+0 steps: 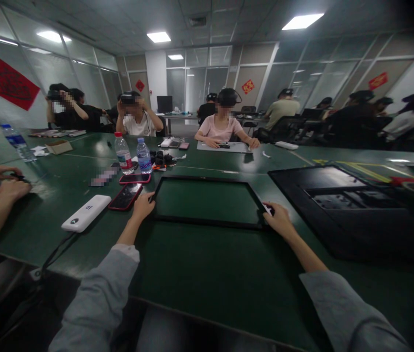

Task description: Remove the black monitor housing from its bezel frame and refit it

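Note:
A thin black rectangular frame (207,223), perhaps a screen bezel, lies in front of me, with green tabletop showing through its opening. At its left side, my left hand (143,206) is closed on the edge. My right hand (278,220) grips the opposite side, and a small dark and white patch shows by its fingers; I cannot make out what that is. A phone with a red edge (125,196) lies just left of my left hand. Right of my right hand is a large black panel (287,188) with a recessed section.
A white power bank (86,213) with a cable, a second phone (135,179) and two bottles, one red-capped (123,155), one blue-capped (144,157), stand or lie to the left. Another person's hands (11,186) rest at the far left. People sit across the green table (207,269).

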Action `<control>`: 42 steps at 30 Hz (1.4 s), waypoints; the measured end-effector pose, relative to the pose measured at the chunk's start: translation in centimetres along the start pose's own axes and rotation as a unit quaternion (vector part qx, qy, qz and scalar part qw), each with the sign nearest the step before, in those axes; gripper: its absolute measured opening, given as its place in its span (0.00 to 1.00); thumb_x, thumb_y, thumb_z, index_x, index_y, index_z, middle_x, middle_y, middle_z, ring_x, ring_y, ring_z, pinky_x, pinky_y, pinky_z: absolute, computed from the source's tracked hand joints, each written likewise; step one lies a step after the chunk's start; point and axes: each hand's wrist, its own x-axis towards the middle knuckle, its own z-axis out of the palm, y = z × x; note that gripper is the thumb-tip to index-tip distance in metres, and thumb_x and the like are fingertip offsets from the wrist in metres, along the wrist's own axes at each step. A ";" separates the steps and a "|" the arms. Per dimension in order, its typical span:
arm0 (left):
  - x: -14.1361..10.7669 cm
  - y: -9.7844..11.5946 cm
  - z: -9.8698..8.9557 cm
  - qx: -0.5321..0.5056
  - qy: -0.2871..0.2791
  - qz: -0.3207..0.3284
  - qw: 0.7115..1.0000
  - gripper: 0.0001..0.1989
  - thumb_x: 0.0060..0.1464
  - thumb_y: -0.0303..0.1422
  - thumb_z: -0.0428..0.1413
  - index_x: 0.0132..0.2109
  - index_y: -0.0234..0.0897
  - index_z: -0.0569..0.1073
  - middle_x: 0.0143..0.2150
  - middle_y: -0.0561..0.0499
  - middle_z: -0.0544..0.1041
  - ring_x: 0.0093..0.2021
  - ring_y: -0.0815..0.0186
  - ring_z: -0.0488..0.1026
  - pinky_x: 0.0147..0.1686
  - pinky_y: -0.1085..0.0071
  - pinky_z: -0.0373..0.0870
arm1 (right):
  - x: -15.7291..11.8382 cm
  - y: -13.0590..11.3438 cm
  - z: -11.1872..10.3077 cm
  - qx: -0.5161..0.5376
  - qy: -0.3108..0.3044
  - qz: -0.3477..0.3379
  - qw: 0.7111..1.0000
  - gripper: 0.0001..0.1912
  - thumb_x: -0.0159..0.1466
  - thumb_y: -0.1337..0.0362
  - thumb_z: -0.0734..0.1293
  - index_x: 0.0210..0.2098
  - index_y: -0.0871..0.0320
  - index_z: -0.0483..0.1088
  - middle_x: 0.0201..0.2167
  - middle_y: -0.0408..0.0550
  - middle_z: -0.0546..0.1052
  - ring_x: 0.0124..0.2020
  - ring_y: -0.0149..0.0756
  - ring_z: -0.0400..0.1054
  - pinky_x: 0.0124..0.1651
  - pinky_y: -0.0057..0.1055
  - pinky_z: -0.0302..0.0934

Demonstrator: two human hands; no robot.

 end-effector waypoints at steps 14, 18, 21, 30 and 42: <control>-0.8 1.9 -0.8 0.089 -0.020 -0.014 0.996 0.27 0.61 0.37 0.55 0.66 0.42 0.67 0.65 0.40 0.71 0.66 0.46 0.63 0.60 0.46 0.64 | 0.0 -0.5 0.1 0.030 0.055 0.013 0.998 0.22 0.56 0.61 0.62 0.48 0.60 0.73 0.42 0.58 0.78 0.46 0.51 0.72 0.56 0.53 0.64; -0.8 2.0 -1.3 0.062 -0.010 -0.017 0.998 0.25 0.60 0.35 0.55 0.64 0.40 0.70 0.59 0.41 0.75 0.61 0.50 0.69 0.58 0.53 0.67 | 0.0 -0.3 0.1 0.051 0.041 0.017 0.998 0.24 0.55 0.61 0.63 0.50 0.59 0.72 0.42 0.58 0.78 0.45 0.49 0.73 0.54 0.50 0.65; -0.6 2.0 -1.1 0.025 -0.012 -0.030 0.999 0.25 0.61 0.36 0.55 0.65 0.39 0.69 0.60 0.41 0.75 0.61 0.52 0.70 0.58 0.55 0.68 | -0.2 -0.3 0.2 0.080 0.022 0.018 0.996 0.26 0.56 0.60 0.64 0.54 0.59 0.71 0.46 0.58 0.78 0.49 0.49 0.72 0.55 0.48 0.65; -1.6 3.7 -1.4 -0.054 -0.125 0.085 0.987 0.28 0.60 0.51 0.55 0.62 0.44 0.72 0.65 0.45 0.72 0.67 0.51 0.63 0.65 0.52 0.58 | 0.0 -0.5 0.1 0.021 0.053 0.000 0.998 0.24 0.59 0.60 0.60 0.53 0.62 0.71 0.42 0.58 0.78 0.45 0.48 0.72 0.56 0.51 0.63; -2.4 4.6 -1.7 -0.021 -0.149 0.113 0.982 0.22 0.46 0.55 0.65 0.41 0.45 0.80 0.55 0.48 0.76 0.59 0.50 0.69 0.61 0.50 0.60 | -0.6 -2.2 -0.3 0.047 0.013 0.015 0.999 0.23 0.60 0.60 0.63 0.54 0.61 0.70 0.47 0.59 0.78 0.51 0.49 0.72 0.58 0.49 0.64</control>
